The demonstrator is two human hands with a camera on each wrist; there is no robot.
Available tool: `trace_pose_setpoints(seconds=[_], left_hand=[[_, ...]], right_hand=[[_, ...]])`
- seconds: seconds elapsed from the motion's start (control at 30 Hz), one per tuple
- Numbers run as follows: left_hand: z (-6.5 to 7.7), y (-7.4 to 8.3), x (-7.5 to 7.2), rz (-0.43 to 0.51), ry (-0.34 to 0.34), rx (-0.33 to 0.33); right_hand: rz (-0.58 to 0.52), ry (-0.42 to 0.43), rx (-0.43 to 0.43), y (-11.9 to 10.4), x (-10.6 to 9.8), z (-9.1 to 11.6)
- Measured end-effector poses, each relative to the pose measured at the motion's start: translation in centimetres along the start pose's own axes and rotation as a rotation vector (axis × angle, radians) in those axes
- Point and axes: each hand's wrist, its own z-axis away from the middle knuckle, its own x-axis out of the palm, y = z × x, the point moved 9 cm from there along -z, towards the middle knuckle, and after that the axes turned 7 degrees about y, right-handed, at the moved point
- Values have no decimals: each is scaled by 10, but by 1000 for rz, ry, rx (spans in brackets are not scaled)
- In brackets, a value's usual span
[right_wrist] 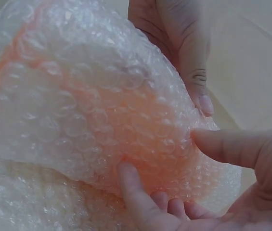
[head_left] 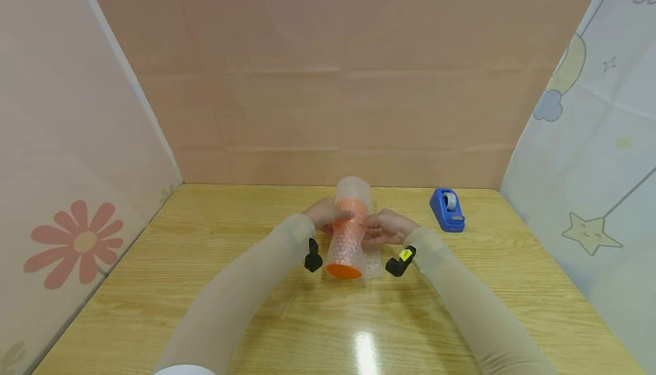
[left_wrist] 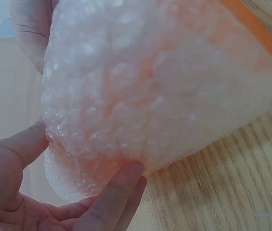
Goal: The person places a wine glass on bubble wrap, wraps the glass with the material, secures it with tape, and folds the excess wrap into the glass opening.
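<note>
An orange object (head_left: 344,271), wide at its ends and narrower at the middle like a vase, lies on the table inside a layer of bubble wrap (head_left: 353,187). Its wide orange end faces me, and the wrap extends past its far end. My left hand (head_left: 328,213) grips the wrapped piece from the left, thumb over the top and fingers low on the side (left_wrist: 111,202). From the right, my right hand (head_left: 388,227) holds the wrap at the narrow middle with thumb and fingertips (right_wrist: 131,180). A loose flap of bubble wrap (head_left: 374,264) lies along the right side.
A blue tape dispenser (head_left: 447,211) with a roll of tape stands on the wooden table (head_left: 230,210), back right of my hands. A plain backdrop (head_left: 338,107) rises behind the table, and patterned sheets (head_left: 77,136) hang at both sides.
</note>
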Motion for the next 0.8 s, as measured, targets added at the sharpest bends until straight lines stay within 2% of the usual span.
trace_pose_setpoints(seconds=[0.23,0.43,0.63,0.8], left_hand=[[-5,-5,1,5,-41,-7],[-6,-15,-2,136,-123,-60],[-4,-22,-4,243,-121,-139],[-2,-22,-2,259,-118,-165]], right_hand=[[-6,-2,5,2,-1,-2],[-1,20,7,3,-3,-2],[-1,24,21,4,-4,-2],[2,19,29,5,-5,-3]])
